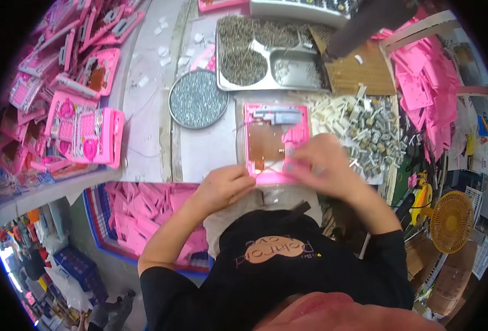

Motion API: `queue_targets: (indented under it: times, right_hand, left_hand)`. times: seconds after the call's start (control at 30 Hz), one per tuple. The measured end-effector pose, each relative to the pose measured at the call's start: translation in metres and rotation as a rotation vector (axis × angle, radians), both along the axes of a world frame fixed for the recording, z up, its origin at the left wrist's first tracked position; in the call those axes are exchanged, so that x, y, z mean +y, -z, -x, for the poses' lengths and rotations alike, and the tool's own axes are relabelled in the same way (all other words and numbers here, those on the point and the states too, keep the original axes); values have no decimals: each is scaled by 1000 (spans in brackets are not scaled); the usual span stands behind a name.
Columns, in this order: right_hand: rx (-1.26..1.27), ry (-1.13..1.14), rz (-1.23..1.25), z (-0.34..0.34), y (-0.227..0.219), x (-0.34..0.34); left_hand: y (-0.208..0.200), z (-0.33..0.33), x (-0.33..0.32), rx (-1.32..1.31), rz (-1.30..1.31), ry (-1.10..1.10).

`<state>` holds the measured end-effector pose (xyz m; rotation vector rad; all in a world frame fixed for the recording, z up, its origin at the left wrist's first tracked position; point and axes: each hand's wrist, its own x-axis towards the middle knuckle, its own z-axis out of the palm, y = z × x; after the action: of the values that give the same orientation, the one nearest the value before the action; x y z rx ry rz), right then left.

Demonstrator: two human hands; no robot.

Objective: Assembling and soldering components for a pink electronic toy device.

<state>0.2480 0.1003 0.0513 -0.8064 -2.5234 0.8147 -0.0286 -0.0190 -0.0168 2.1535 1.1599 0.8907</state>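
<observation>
You have a pink toy panel (pixel 274 140) lying flat on the counter (pixel 211 149) right in front of you, its open back facing up with a brown board in the middle and a grey part along its far edge. Your left hand (pixel 224 187) rests at the panel's near left corner, fingers curled against its edge, pinning it there. Your right hand (pixel 318 165) lies over the panel's near right part, fingers bent down onto it; it is blurred, so you cannot tell whether it pinches anything small. Just beyond the panel sit a round dish of silvery screws (pixel 198 99) and a steel tray (pixel 271 55) of small metal parts. A heap of pale and grey components (pixel 365 129) lies just right of the panel, and finished pink toys (pixel 84 129) pile up at your left.
</observation>
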Motion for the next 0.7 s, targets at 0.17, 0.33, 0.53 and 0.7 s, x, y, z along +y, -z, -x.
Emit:
queue_targets:
  times: [0.17, 0.33, 0.53, 0.7]
  right_hand:
    - [53, 507, -87, -82, -18, 197]
    - [41, 288, -327, 6, -24, 317]
    - [23, 121, -760, 82, -26, 355]
    - [-52, 228, -663, 112, -15, 353]
  left_hand:
    - [-5, 1, 15, 13, 59, 101]
    - [-6, 0, 16, -15, 107, 84]
    - [-10, -2, 11, -22, 134, 42]
    - [-17, -2, 7, -1, 130, 17]
